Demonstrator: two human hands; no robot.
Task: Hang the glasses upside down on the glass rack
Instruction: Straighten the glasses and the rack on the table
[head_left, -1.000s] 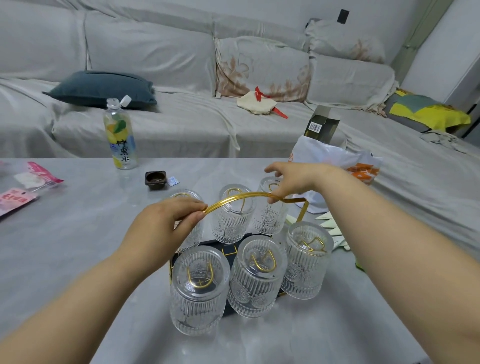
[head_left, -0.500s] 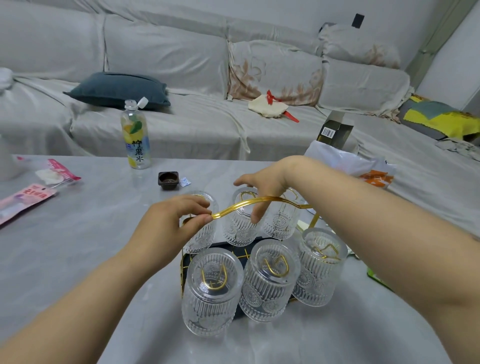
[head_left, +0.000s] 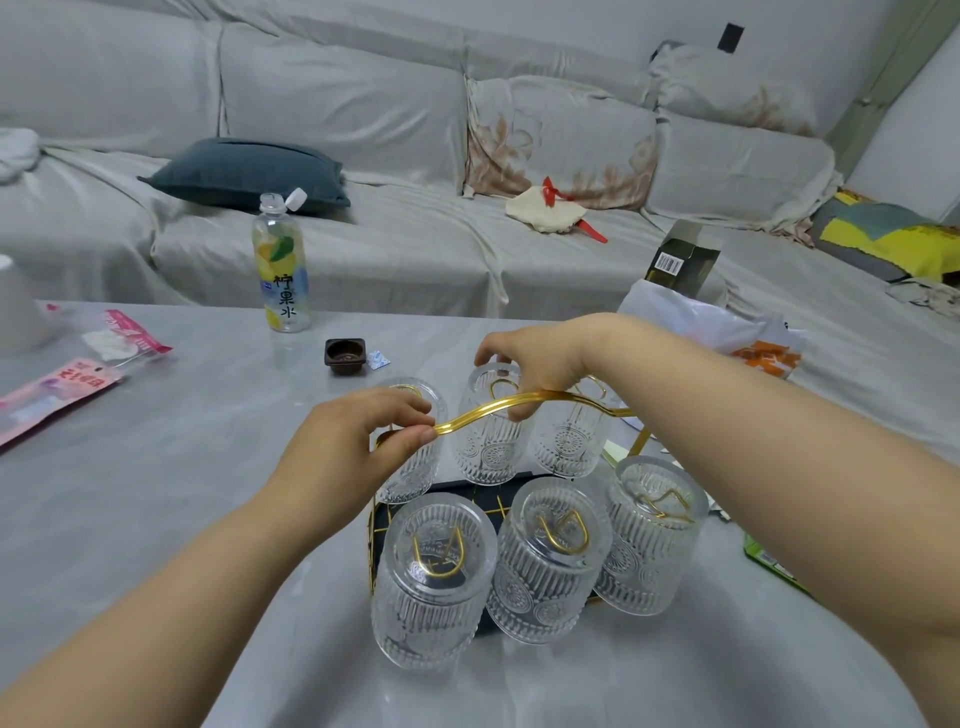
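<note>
Pinching the gold handle (head_left: 498, 406) near its left end with the left hand (head_left: 358, 457), likely to steady the glass rack (head_left: 475, 499). Closing the right hand (head_left: 530, 358) over the upturned base of the middle back glass (head_left: 488, 431), probably to seat it on its prong. Six glasses in all, hung upside down in two rows, front three (head_left: 540, 561) tilted toward the camera and crowding each other. Plenty of bare counter (head_left: 208, 467) left and front; bottle (head_left: 281, 270) and small dish (head_left: 345, 355) well apart; a bag (head_left: 727, 332) near the right side.

6 glasses (head_left: 550, 561) inverted on rack (head_left: 498, 408)
</note>
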